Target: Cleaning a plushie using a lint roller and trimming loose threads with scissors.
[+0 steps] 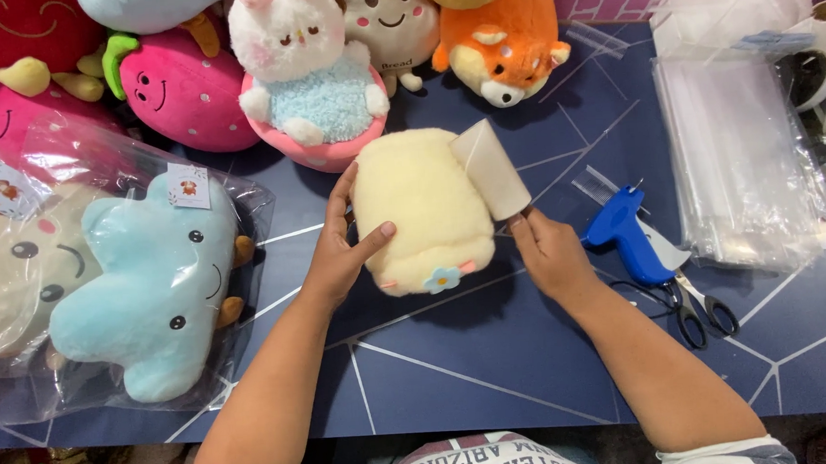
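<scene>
With left hand point(339, 255) fingers clasping the cream oblong plush toy point(421, 213) at nine o'clock, right hand point(548, 251) fingers gripping the white lint roller point(490, 169) should roll firmly, evenly.

fluffy, matt cream plush toy point(421, 213) at frame centre, with a smooth pale paper-like roller point(491, 169) against its upper right. glossy, crinkled clear plastic bag point(242, 199) around the soft blue plush point(157, 283) at left. shiny blue plastic tool point(625, 235) and black-handled metal scissors point(695, 307) at right. smooth matt navy table point(486, 360).
</scene>
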